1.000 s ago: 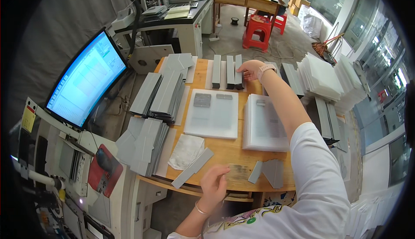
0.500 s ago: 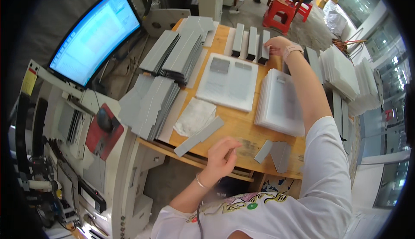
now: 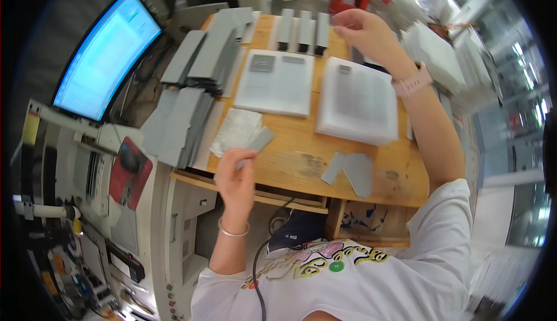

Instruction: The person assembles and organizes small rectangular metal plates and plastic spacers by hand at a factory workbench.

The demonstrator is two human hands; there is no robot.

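Note:
Curled over the lower end of a flat grey strip point(image 3: 264, 138) is my left hand point(image 3: 235, 176), its thumb and fingertips closed at the strip's edge. Most of that end is hidden under the hand. The strip lies beside a crumpled white cloth point(image 3: 237, 131). My right hand point(image 3: 365, 34), slightly blurred, is stretched toward the far side of the table with fingers out and thumb apart, holding nothing visible. It is just right of the rightmost of three long grey boxes point(image 3: 322, 31) with dark ends, standing in a row.
Stacks of grey sheets point(image 3: 183, 127) fill the table's left side. A translucent white slab point(image 3: 275, 86) bears two small grey plates. Right of it sits a stack of clear sheets point(image 3: 357, 103). Grey cut pieces point(image 3: 357, 173) lie near the front edge. A monitor point(image 3: 110, 54) stands at left.
My right hand has come away from the rightmost grey box with its fingers extended. My left hand has moved left onto the grey strip. The whole view has shifted.

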